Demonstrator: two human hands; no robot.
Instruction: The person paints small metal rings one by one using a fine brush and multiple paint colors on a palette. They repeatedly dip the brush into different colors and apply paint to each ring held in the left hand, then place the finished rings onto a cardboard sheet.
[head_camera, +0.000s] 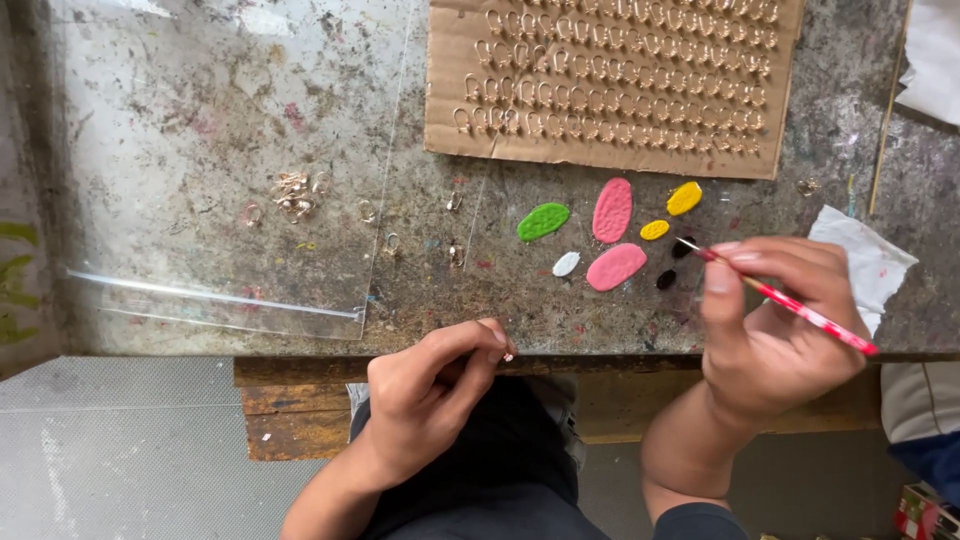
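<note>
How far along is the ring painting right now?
Done: rows of rings sit on the cardboard sheet. In hand: the left hand pinches one small piece; the right hand dips a brush into dark paint. Left: loose rings on the clear plastic sheet.

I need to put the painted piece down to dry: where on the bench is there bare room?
Bare bench lies between the cardboard sheet and the paint blobs, and along the front edge left of the left hand, below the clear plastic sheet. It is crowded around the paint, under the right hand with the brush, and among the loose metal rings.
</note>
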